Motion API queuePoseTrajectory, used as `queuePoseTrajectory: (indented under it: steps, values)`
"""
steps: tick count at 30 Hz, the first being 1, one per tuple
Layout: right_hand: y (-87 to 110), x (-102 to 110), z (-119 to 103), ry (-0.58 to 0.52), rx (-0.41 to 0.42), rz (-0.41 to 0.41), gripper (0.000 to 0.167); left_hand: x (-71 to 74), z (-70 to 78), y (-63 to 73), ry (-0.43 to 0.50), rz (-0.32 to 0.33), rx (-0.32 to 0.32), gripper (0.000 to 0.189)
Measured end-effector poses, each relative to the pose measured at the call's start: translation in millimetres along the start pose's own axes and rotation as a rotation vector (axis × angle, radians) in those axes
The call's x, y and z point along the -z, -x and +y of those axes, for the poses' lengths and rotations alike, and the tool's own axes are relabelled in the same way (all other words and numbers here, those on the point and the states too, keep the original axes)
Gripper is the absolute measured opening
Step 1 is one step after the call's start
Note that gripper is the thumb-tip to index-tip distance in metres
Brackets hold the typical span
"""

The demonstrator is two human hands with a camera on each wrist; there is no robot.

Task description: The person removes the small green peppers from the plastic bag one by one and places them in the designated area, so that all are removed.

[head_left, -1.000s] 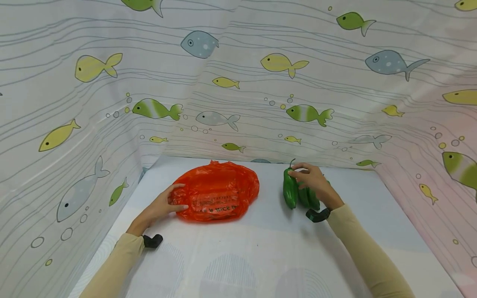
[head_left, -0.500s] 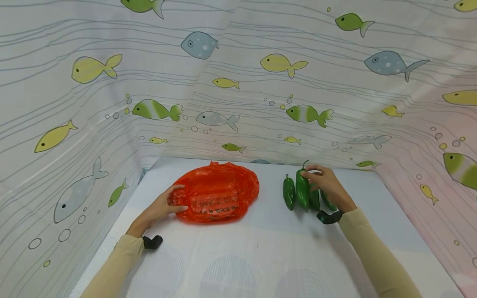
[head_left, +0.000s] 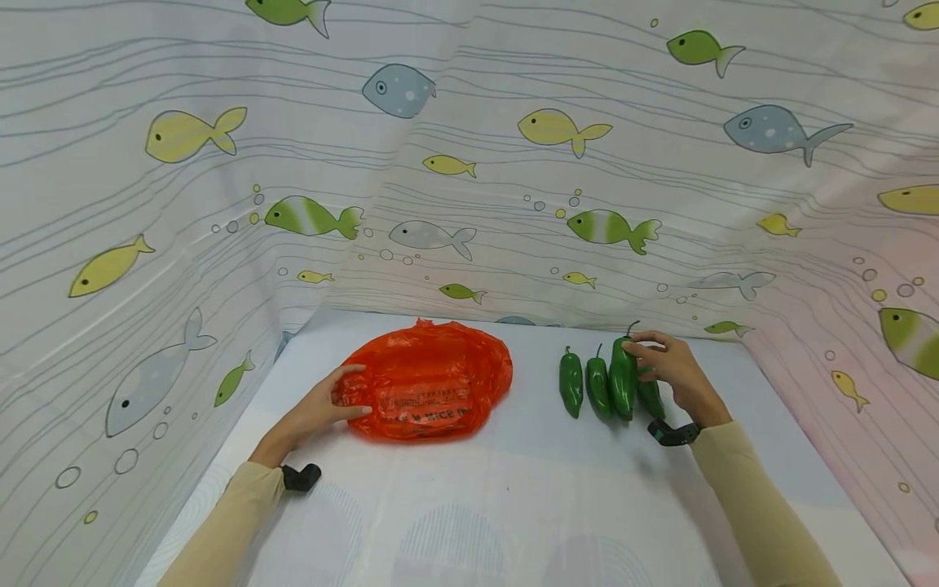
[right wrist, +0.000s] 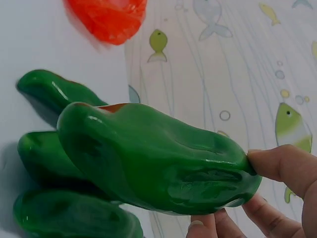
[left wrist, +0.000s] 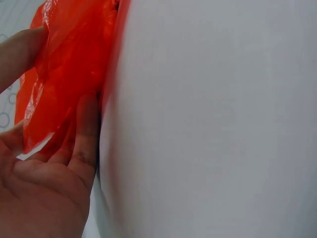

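My left hand (head_left: 317, 410) is at the left end of a crumpled, see-through orange-red plastic bag (head_left: 425, 371). Thumb and fingers stay spread apart, touching the film; in the left wrist view part of the bag (left wrist: 74, 64) covers some fingers. My right hand (head_left: 676, 373) pinches a large glossy green chili pepper (head_left: 623, 383) near its stem, fingertips on either side of the top end, as the right wrist view shows. Two smaller green peppers, the leftmost pepper (head_left: 570, 385) and its neighbour (head_left: 598, 388), lie left of it. Another pepper (head_left: 650, 399) is partly hidden behind it.
White patterned cloth covers the table (head_left: 506, 522). A fish-print curtain (head_left: 484, 187) closes off the back and both sides, close behind the bag and peppers. A black wrist mount (head_left: 671, 432) sits at the right wrist, another mount (head_left: 301, 477) at the left.
My right hand has carried its pepper rightward across the row, uncovering the two peppers on the left. The left hand and the bag have stayed in place.
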State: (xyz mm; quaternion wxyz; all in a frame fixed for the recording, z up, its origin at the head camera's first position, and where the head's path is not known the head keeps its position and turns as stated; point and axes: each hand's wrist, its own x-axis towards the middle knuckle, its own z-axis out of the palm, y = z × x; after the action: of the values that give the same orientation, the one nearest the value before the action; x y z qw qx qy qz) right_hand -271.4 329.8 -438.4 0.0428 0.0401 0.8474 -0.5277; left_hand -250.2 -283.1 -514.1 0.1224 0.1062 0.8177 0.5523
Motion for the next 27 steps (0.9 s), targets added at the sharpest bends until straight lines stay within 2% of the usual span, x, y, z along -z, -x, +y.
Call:
queuePoseTrajectory:
  steps: [27]
  values:
    - [10.4,47,48,-0.006,-0.053,0.034,0.072,0.0,3.1,1.0,-0.012,-0.001,0.018,0.085]
